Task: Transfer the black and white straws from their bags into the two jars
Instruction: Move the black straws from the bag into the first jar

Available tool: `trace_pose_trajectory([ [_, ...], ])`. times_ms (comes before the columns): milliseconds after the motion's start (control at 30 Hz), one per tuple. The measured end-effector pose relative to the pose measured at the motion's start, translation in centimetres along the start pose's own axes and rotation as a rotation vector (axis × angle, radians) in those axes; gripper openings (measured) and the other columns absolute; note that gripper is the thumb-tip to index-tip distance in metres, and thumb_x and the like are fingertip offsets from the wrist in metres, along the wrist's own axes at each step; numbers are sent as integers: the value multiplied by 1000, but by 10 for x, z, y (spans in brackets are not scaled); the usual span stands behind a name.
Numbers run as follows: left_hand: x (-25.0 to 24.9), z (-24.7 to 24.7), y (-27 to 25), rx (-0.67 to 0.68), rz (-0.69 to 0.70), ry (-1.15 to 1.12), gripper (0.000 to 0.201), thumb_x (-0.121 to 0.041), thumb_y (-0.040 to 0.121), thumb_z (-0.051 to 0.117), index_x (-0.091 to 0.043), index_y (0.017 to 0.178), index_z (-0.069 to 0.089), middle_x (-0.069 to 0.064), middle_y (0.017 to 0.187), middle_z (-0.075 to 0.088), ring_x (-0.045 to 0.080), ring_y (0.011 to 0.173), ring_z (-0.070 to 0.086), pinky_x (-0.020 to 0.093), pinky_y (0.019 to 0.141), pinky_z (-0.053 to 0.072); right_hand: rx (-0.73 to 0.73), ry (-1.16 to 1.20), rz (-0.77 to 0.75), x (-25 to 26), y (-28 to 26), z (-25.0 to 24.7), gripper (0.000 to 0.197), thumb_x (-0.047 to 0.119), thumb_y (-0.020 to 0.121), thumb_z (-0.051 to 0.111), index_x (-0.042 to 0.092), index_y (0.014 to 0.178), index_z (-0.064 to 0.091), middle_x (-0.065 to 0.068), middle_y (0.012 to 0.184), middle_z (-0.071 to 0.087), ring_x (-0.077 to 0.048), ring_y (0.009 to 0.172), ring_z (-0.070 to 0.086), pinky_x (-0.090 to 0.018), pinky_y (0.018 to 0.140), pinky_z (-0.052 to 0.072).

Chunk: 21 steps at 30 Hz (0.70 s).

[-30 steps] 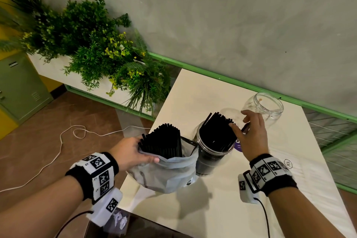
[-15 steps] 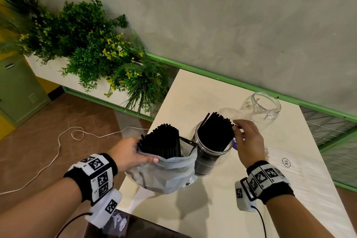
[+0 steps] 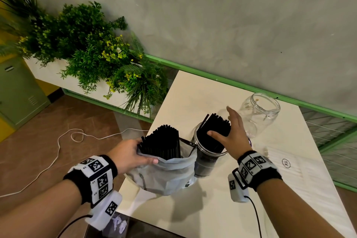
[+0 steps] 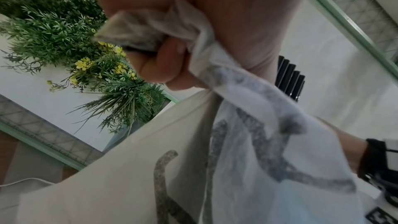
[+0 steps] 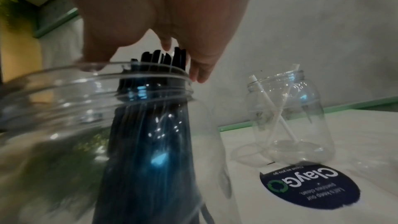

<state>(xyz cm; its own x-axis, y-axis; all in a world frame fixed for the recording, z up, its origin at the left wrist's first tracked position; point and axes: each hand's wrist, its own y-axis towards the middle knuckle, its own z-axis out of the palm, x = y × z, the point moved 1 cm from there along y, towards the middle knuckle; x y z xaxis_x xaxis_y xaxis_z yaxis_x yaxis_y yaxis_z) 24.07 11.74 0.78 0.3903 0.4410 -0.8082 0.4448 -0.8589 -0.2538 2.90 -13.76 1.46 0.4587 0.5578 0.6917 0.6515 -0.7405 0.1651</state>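
Note:
In the head view my left hand (image 3: pixel 140 153) grips the rim of a grey-white bag (image 3: pixel 168 176) that stands on the table's left edge. A thick bundle of black straws (image 3: pixel 162 143) sticks up out of it. Just right of the bag stands a clear jar (image 3: pixel 207 160) packed with black straws (image 3: pixel 214 127). My right hand (image 3: pixel 229 128) lies over their tops with straight fingers, the thumb touching them. In the right wrist view the fingertips (image 5: pixel 200 72) hang beside the jar's rim (image 5: pixel 137 77). A second clear jar (image 3: pixel 260 110) behind it holds two white straws (image 5: pixel 280 120).
The cream table (image 3: pixel 193 92) meets a grey wall with a green rail. A flat white bag (image 3: pixel 301 172) lies at the right. A round dark sticker (image 5: pixel 342 186) sits between the jars. Green plants (image 3: pixel 92 54) and a white cable (image 3: pixel 58 141) are off to the left.
My right hand has moved from the right side of the near jar to lie over the tops of its black straws, with the fingers stretched out. My left hand keeps its hold on the bag.

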Motion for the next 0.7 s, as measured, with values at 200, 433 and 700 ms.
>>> trace_pose_trajectory([
  [200, -4, 3, 0, 6, 1, 85, 67, -71, 48, 75, -34, 102, 59, -15, 91, 69, -9, 79, 62, 7, 64, 47, 93, -102, -118, 10, 24, 10, 83, 55, 70, 74, 32, 141, 39, 0, 138, 42, -17, 128, 38, -31, 108, 33],
  [433, -3, 4, 1, -9, -16, 117, 50, -47, 65, 81, -30, 107, 60, -13, 95, 68, -5, 85, 61, 7, 66, 45, -121, -170, -190, 10, 26, 23, 34, 34, 77, 77, 11, 101, 68, -6, 98, 60, -27, 99, 49, -41, 90, 44],
  [700, -6, 2, -2, -12, -21, 107, 38, -46, 65, 81, -41, 90, 53, -21, 83, 63, -20, 64, 56, 5, 53, 41, -151, -270, -287, 14, 37, 6, 33, 32, 74, 80, 10, 95, 68, -6, 91, 60, -27, 92, 48, -36, 84, 43],
])
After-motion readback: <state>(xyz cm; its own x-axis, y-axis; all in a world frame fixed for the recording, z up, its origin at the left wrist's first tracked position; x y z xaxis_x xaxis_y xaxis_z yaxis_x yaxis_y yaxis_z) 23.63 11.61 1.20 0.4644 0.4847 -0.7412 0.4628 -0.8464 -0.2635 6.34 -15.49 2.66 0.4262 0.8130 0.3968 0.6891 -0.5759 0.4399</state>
